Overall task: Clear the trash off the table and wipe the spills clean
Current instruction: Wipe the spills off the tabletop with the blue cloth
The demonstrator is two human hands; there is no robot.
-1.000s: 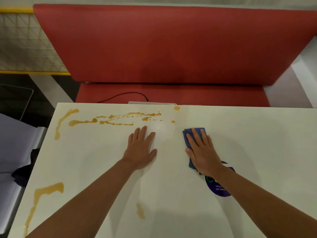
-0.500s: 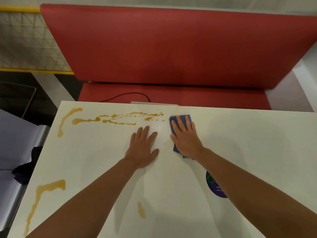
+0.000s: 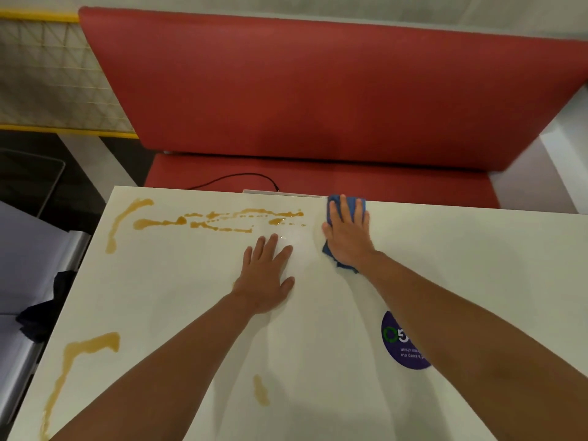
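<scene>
At lower left a brown spill [image 3: 79,348] streaked the white worktop [image 3: 477,265]. Mid-frame, the left hand [image 3: 265,278] lay flat, fingers [image 3: 270,246] spread, holding nothing. Farther up, the right hand [image 3: 348,237] pressed a blue cloth [image 3: 350,203] beneath straight fingers [image 3: 343,208] at the far edge, just right of another spill streak [image 3: 222,219].

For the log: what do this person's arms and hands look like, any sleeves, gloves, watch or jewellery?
Both arms are bare from the bottom edge of the frame up to the wrists, with no sleeves in view. The left hand and right hand wear no gloves. No watch, bracelet or ring shows on either wrist or on the visible fingers. No markings or bandages can be seen on the forearms.
</scene>
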